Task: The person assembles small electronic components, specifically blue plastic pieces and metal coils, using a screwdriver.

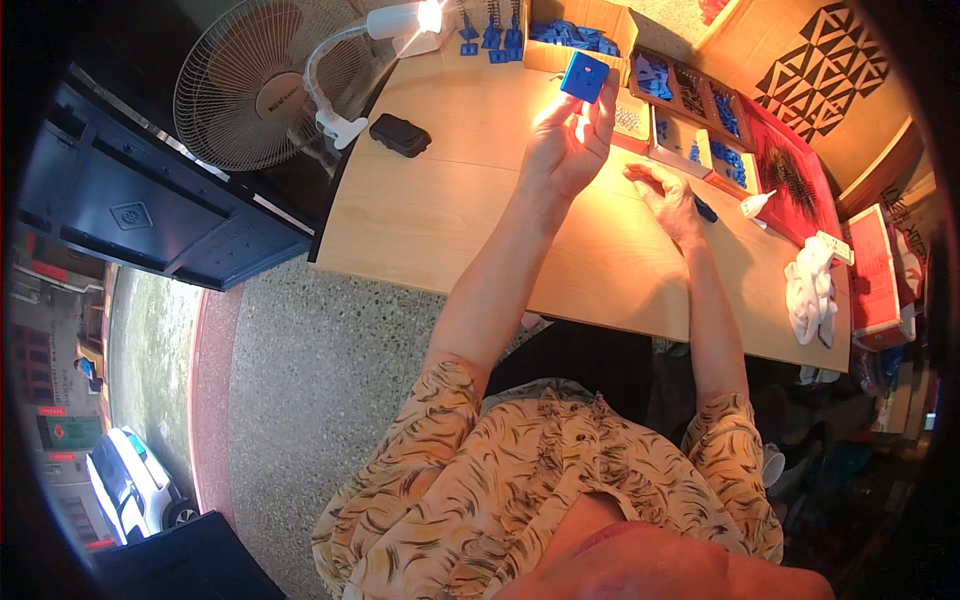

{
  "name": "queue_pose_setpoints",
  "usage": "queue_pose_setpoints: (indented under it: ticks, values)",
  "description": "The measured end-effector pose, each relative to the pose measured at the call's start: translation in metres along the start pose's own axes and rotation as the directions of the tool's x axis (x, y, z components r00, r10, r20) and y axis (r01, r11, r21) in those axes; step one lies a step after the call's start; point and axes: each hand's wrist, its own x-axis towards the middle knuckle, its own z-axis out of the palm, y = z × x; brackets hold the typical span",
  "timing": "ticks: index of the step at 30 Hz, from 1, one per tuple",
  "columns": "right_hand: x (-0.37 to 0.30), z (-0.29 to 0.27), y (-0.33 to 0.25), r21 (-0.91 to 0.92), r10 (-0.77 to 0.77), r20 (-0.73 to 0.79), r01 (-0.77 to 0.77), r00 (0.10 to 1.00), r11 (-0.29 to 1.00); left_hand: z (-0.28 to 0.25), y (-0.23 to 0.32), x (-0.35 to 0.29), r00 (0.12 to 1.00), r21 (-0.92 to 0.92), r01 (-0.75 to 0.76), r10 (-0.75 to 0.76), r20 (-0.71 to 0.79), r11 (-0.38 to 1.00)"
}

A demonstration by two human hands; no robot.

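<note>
My left hand (568,155) is raised over the far part of the table, its fingertips closed on a small blue square plastic piece (580,76). A small pale spot shows on the piece's face. My right hand (668,202) rests low over the tabletop, fingers loosely curled and apart, with nothing visible in them. Partly behind that wrist lies a dark blue part (706,209). Just beyond the right hand are small trays of blue parts (735,165) and a box of small pale pieces (628,120).
A clip-on lamp (400,20) shines at the table's far left, near a black case (400,135) and a fan (280,98). Behind stands a cardboard box of blue pieces (575,40). To the right are a red tray (800,200), a white bottle (757,204) and white gloves (811,290).
</note>
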Motion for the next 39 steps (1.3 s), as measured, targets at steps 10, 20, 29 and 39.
queue_pose_setpoints:
  ticks: [10, 20, 29, 39]
  values:
    - [-0.001, -0.002, 0.004, -0.016, 0.001, -0.012, -0.001, 1.000, 1.000, 0.003, 0.000, -0.003, 0.997, -0.108, 0.071, -0.066, 0.042, 0.992]
    - [0.000, -0.001, -0.002, -0.042, -0.014, -0.020, 0.013, 1.000, 0.999, 0.008, -0.007, -0.005, 0.988, -0.011, 0.114, -0.112, 0.108, 0.993]
    - [-0.002, -0.001, 0.001, -0.016, -0.022, -0.021, 0.021, 1.000, 1.000, 0.007, -0.007, -0.003, 0.974, 0.010, 0.190, -0.190, 0.127, 0.982]
    - [0.003, 0.000, 0.008, 0.099, -0.033, -0.031, 0.036, 0.999, 0.994, 0.000, -0.003, -0.001, 0.916, 0.329, 0.268, -0.345, 0.204, 0.906]
